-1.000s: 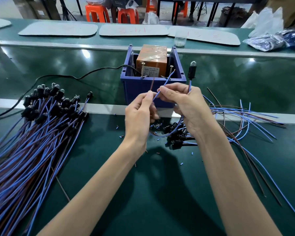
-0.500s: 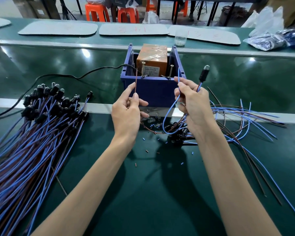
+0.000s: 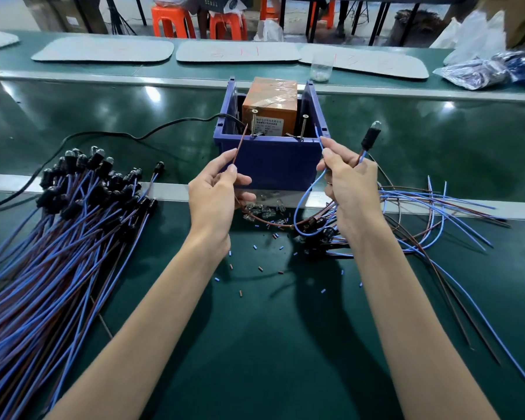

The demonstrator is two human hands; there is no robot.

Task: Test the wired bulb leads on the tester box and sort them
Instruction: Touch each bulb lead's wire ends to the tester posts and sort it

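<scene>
At the centre of the frame, just above the pale strip that crosses the green bench (image 3: pixel 270 344), stands the blue tester box (image 3: pixel 273 162), an orange block (image 3: pixel 270 101) set inside it and two upright screws rising at its near rim: a left screw (image 3: pixel 253 122) and a right screw (image 3: pixel 303 125). The left hand (image 3: pixel 215 198) pinches the brown wire (image 3: pixel 240 147) between thumb and forefinger, the other fingers curled in, and the wire's bare tip reaches up just beside the left screw; whether it touches cannot be told. The right hand (image 3: pixel 349 183) pinches the blue wire (image 3: pixel 319 137) in the same way, its tip standing near the right screw at the box's right corner. Both wires loop down below the hands and come back up to the bulb (image 3: pixel 372 134), which sticks up at a tilt from the right hand, clear glass on a black holder. Whether it glows cannot be told. In the left half of the frame lies a big fan of bulb leads (image 3: pixel 58 237), their black heads pointing to the upper left. In the right half lies a looser pile of leads (image 3: pixel 422 219), heads tucked under the right wrist. Small clear loose bulbs (image 3: pixel 261 212) sit below the box, and short wire offcuts (image 3: pixel 261 268) dot the bench between the forearms. A black cable (image 3: pixel 119 136) runs from the left edge into the box.
</scene>
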